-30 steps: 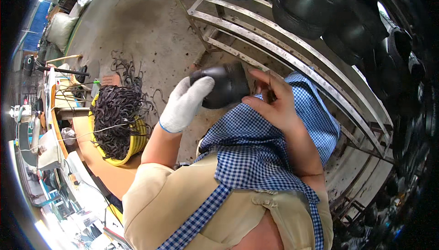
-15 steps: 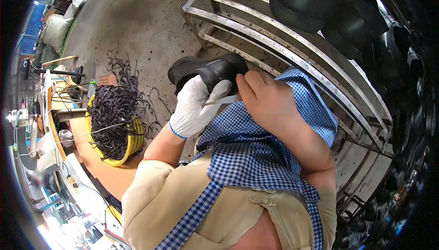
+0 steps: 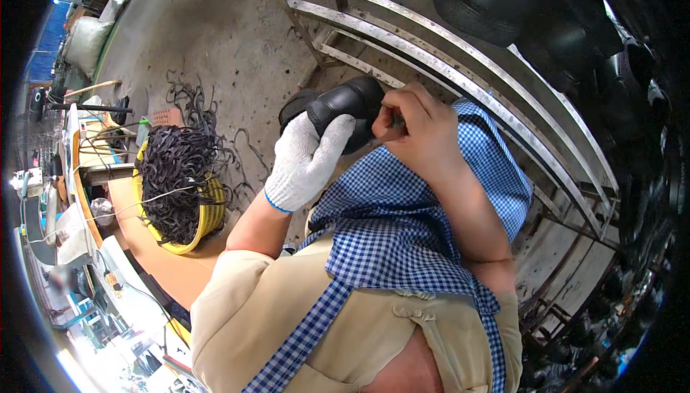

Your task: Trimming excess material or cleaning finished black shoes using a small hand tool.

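A black shoe is held up over the concrete floor in front of a metal rack. My left hand, in a white knit glove with a blue cuff, is wrapped around the shoe from below. My bare right hand is closed against the shoe's right end, pinching something small that I cannot make out. A blue checked apron lies over my lap beneath both hands.
A yellow basket heaped with black rubber strips stands at the left, with loose strips on the floor around it. A metal rack holding several black shoes curves across the top and right. A cluttered workbench runs along the left edge.
The shoe has turned in my hands and shifted slightly left. My right hand moved from the shoe's side to its right end, fingers now pinched tight.
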{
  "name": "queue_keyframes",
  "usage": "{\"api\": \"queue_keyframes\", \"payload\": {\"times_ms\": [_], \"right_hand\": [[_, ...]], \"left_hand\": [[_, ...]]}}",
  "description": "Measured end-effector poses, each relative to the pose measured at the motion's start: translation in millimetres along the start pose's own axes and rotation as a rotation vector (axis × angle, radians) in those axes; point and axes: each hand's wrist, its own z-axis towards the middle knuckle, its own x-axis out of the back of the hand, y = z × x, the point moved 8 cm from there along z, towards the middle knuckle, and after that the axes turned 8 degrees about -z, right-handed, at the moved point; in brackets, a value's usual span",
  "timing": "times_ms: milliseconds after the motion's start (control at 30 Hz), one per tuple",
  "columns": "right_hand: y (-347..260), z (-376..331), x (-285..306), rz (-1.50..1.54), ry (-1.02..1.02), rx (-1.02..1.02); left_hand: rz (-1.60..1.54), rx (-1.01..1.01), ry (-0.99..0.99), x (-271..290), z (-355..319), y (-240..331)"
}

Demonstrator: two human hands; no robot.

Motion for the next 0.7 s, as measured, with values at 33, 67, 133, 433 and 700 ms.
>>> {"api": "queue_keyframes", "payload": {"times_ms": [33, 67, 133, 433, 700], "right_hand": [[1.7, -1.1, -1.0, 0.000, 0.000, -0.002], [5.7, -2.8, -1.1, 0.048, 0.012, -0.033], [11.2, -5.8, 3.1, 0.096, 0.024, -0.063], [31.1, -58.5, -35.4, 0.746, -0.486, -0.645], [42.5, -125.7, -76.6, 1.315, -0.606, -1.386]], "left_hand": [[-0.021, 0.028, -0.016, -0.2, -0.5, -3.1], [-0.041, 0.056, -0.032, -1.1, -1.1, -5.7], [-0.161, 0.088, 0.008, 0.7, -2.5, -4.7], [-0.111, 0.011, 0.018, 7.7, 4.2, 8.0], [0.884, -0.392, -0.578, -57.1, -25.6, 11.2]]}}
